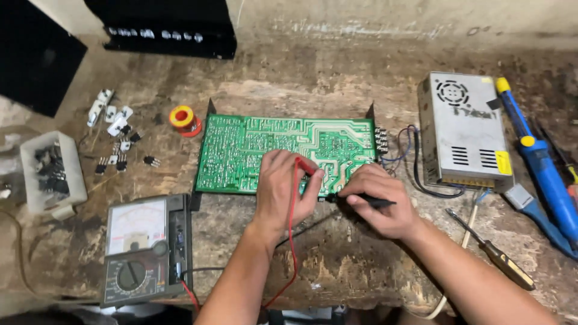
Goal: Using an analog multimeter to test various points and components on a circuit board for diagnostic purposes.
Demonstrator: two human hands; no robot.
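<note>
A green circuit board (253, 150) lies solder side up in the middle of a worn wooden bench (337, 259). My left hand (283, 186) holds a red test probe (306, 165) with its tip on the board's lower right area. My right hand (379, 201) grips a black test probe (361, 198) pointed left at the board's near edge. A red lead (291, 241) and a black lead run back from the probes to an analog multimeter (144, 247) at the lower left.
A metal power supply box (463, 129) sits right of the board, wired to it. Blue-handled tools (542, 162) and a screwdriver (494, 253) lie at the right. A solder spool (182, 117), loose transistors (117, 150) and a white parts tray (51, 174) sit left. Black cases stand behind.
</note>
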